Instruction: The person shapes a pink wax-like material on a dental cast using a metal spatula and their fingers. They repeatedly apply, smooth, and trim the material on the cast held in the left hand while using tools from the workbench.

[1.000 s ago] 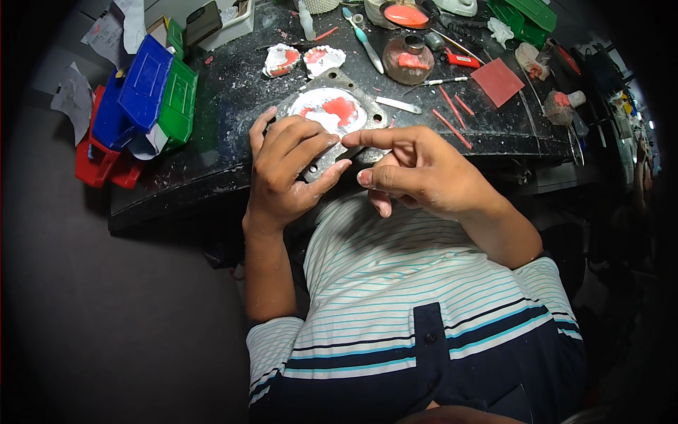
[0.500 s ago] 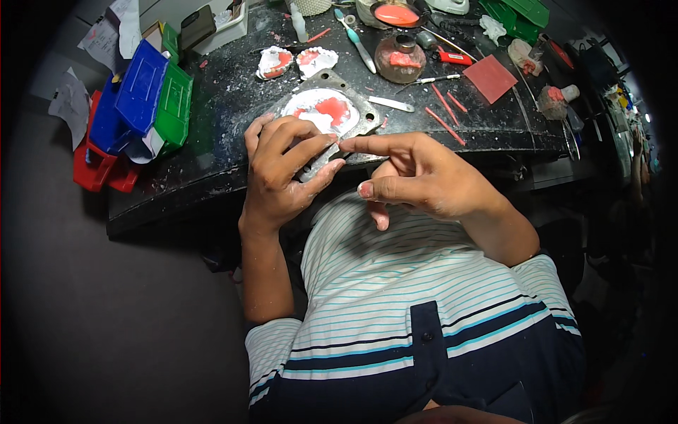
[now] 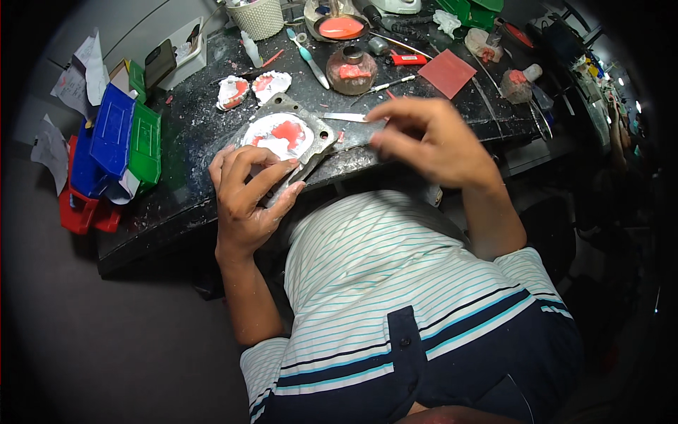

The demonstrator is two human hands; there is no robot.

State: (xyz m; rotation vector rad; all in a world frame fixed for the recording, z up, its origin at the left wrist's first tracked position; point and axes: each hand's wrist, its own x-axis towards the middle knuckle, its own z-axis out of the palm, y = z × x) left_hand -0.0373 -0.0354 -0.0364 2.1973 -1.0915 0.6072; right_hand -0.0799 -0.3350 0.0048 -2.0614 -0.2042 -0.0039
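My left hand (image 3: 251, 194) grips the near edge of a metal denture flask (image 3: 321, 148), fingers on its rim and thumb at its near side. White plaster (image 3: 300, 147) fills the flask, with patches of red wax (image 3: 288, 131) in its surface. Smeared by motion, my right hand (image 3: 434, 138) hovers right of the flask with thumb and forefinger apart. No object shows between them. Close to its fingertips lies a flat pale blade-like tool (image 3: 344, 116). Two plaster dental casts with red wax, a left one (image 3: 232, 92) and a right one (image 3: 272, 85), rest behind the flask.
Farther back are a toothbrush (image 3: 308, 60), a round glass burner (image 3: 351, 74), a pan of red wax (image 3: 342, 28) and a red lighter (image 3: 408, 60). A red wax sheet (image 3: 448, 73) lies at right. Blue (image 3: 113, 127) and green (image 3: 145, 145) bins stand at left.
My right hand has left the flask's rim and moved right and away from me, near the flat tool. My left hand stays on the flask. The whole view has shifted.
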